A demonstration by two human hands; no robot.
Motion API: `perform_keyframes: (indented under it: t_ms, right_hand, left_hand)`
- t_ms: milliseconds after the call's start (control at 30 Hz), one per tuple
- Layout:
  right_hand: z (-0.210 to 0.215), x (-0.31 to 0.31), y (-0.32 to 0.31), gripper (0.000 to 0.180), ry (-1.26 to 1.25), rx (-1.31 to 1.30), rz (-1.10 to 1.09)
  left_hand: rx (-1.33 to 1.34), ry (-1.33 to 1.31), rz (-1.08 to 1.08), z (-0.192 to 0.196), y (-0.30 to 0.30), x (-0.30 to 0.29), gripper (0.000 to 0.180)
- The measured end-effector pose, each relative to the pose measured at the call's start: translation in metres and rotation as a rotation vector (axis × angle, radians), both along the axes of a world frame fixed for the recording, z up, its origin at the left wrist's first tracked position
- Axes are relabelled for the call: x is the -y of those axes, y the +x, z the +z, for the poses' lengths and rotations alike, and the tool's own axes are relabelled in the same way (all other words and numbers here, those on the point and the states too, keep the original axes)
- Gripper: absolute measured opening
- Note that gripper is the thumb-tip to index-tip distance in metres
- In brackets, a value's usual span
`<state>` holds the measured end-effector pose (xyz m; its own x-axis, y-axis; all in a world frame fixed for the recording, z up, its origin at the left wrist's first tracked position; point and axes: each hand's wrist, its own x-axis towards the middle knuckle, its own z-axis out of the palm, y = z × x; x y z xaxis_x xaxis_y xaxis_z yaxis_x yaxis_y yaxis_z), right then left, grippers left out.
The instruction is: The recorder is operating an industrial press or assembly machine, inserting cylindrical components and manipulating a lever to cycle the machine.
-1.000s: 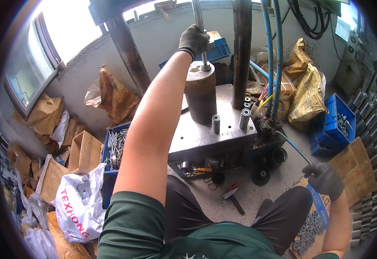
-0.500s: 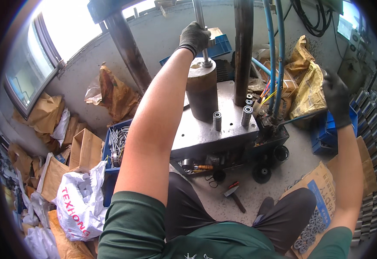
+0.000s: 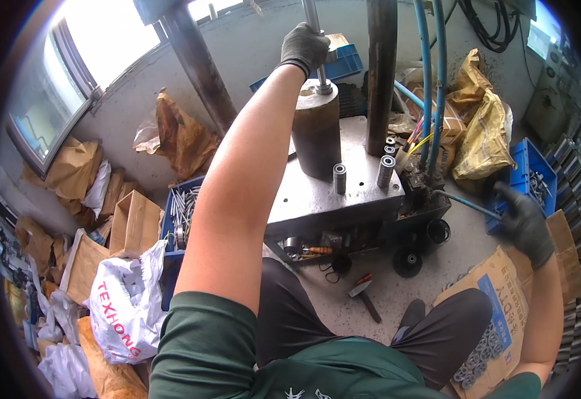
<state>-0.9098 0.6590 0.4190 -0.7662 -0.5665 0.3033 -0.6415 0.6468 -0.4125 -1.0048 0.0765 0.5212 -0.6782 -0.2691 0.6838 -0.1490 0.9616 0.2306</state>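
Note:
My left hand, in a dark glove, is closed round an upright metal rod. Below it, the rod's collared lower end meets the top of a thick steel cylinder. That cylinder stands on the press's metal plate. Off to the right, my gloved right hand is at the outer end of a thin blue lever; motion blur hides how its fingers lie. Short stacks of ring-shaped parts, one nearer the cylinder and another further right, stand on the plate.
Dark press columns and blue hoses rise behind the plate. A hammer lies on the floor. Blue bins sit at right, cardboard with metal rings below. Left are a wooden box and a white sack.
My right hand has swung downward, and the blue lever now slopes down instead of up. My left hand stays on the rod. The whole view has shifted slightly.

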Motion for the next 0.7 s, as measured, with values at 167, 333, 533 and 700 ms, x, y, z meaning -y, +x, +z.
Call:
perform_keyframes:
  t_ms: [167,333,533,700]
  right_hand:
    - [0.017,0.014,0.022,0.039,0.202,0.135,0.143]
    - [0.02,0.031,0.037,0.039,0.218,0.113,0.151]
    - [-0.011,0.005,0.063,0.038,0.105,0.123,0.07]
    - [-0.039,-0.015,0.075,0.029,0.383,0.11,0.152]
  left_hand:
    - [0.016,0.313,-0.061,0.006,0.012,-0.012,0.04]
    - [-0.058,0.456,-0.113,0.008,0.018,-0.021,0.029]
    - [-0.083,0.382,-0.081,0.005,0.015,-0.019,0.027]
    - [-0.088,0.384,-0.08,0.005,0.015,-0.019,0.032]
